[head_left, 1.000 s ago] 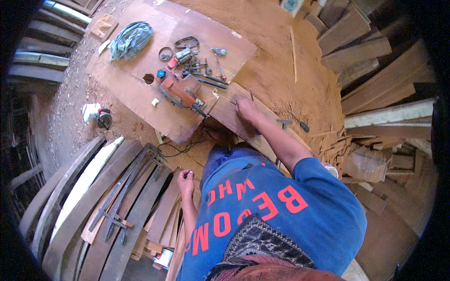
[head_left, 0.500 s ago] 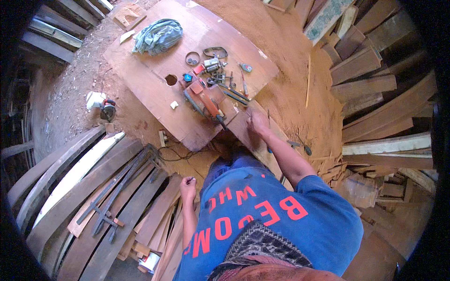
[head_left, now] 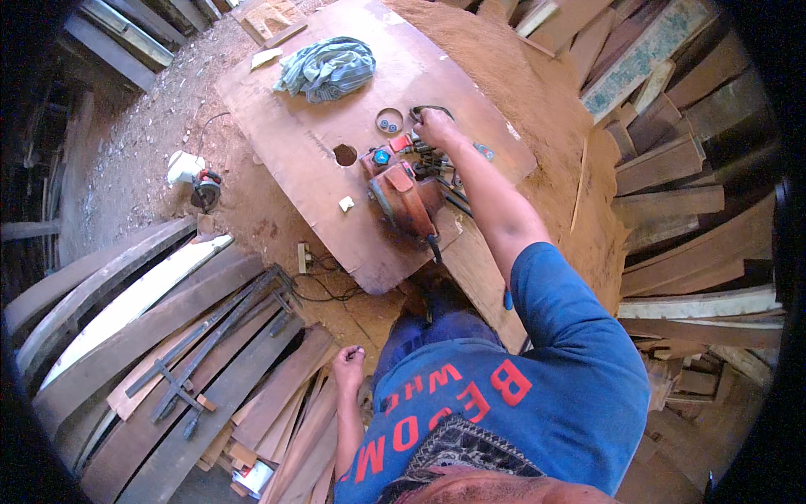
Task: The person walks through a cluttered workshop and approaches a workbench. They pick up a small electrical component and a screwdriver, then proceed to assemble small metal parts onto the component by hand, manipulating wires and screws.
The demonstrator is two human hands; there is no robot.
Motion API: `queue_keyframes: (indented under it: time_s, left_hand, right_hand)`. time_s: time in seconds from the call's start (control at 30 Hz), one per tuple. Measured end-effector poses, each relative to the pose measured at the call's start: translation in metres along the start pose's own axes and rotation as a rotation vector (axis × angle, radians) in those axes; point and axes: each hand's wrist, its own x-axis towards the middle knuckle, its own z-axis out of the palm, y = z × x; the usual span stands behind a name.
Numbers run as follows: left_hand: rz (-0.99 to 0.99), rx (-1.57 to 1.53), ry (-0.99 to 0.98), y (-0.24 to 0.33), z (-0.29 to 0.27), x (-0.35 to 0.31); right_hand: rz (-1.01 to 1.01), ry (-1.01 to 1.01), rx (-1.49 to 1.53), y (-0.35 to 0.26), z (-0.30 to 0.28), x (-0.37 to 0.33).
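Now we log both hands. Our right hand point(head_left: 435, 128) reaches out over the board point(head_left: 285, 143), its fingers bent at a dark belt point(head_left: 432, 107). We cannot tell whether those fingers have closed on the belt, as the hand hides part of it. The belt lies toward the far side of the board, just beside a round band point(head_left: 389, 109) with two small discs point(head_left: 384, 124) inside.

Our left hand point(head_left: 348, 365) hangs low and well apart from the board, near the stacked planks point(head_left: 285, 370). Its fingers are folded in toward the palm (whether something small sits in them, we cannot tell).

On the board, nearer to us than the belt, we note a red power tool point(head_left: 405, 195) with a blue knob point(head_left: 381, 157). Left of that tool are a round hole point(head_left: 345, 154) and a pale chip point(head_left: 346, 203). A bunched blue-green cloth point(head_left: 327, 69) lies farther off. Our right forearm passes over some small metal parts, partly covering them. On the ground left of the board, we record a small grinder point(head_left: 206, 191).
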Motion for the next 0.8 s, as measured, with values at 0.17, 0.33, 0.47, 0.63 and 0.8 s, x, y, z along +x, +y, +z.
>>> queue_keyframes:
  time_s: [0.17,0.33,0.47,0.63,0.8]
  left_hand:
    - [-0.069,0.004,-0.043,0.000,0.011,0.000]
    - [-0.056,-0.061,-0.048,0.021,0.012,0.003]
    - [-0.010,-0.102,-0.132,0.057,0.019,0.010]
    - [0.132,-0.322,-0.197,0.132,0.035,0.023]
    - [0.323,-0.402,-0.261,0.211,0.084,0.042]
  right_hand:
    - [0.190,0.011,0.092,-0.017,0.018,0.019]
    - [0.260,-0.004,0.087,-0.027,0.019,0.031]
    - [0.309,0.044,0.174,0.014,0.019,0.035]
    - [0.227,0.078,0.459,-0.014,-0.006,-0.029]
    - [0.120,-0.312,0.805,-0.051,-0.055,-0.197]
